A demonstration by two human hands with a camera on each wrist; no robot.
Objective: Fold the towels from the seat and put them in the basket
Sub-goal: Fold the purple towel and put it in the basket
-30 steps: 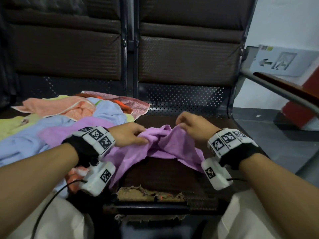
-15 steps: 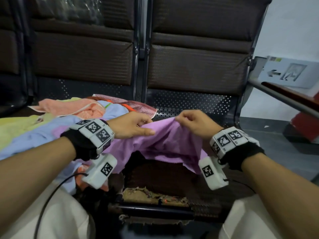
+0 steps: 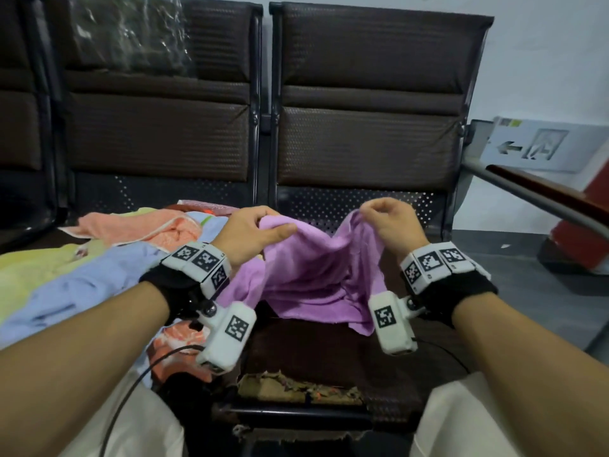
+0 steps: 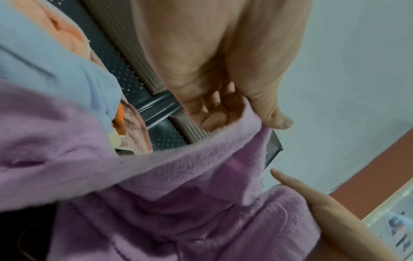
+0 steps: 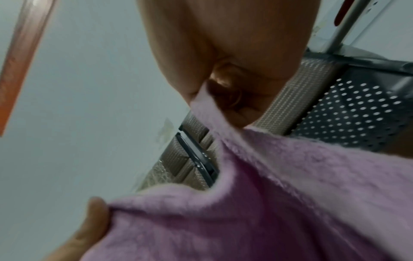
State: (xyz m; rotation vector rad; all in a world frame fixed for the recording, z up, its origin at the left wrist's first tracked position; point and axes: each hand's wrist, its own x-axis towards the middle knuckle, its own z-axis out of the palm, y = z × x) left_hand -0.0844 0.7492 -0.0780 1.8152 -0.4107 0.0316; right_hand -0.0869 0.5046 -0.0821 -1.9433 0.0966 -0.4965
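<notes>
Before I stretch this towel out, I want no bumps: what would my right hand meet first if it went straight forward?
Probably the perforated seat back beyond the right hand, which pinches the purple towel; depth is unclear.

Dim, soft indoor light; head view bows at its edges, both wrist views smeared (close-up blur)

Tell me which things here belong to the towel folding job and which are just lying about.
Part of the job:
- purple towel, pinched by left hand and right hand
- pile of towels on the left seat
- seat under the purple towel

Just lying about:
- arrow sign by the wall
- plastic wrap on the left backrest

No basket is in view.
</notes>
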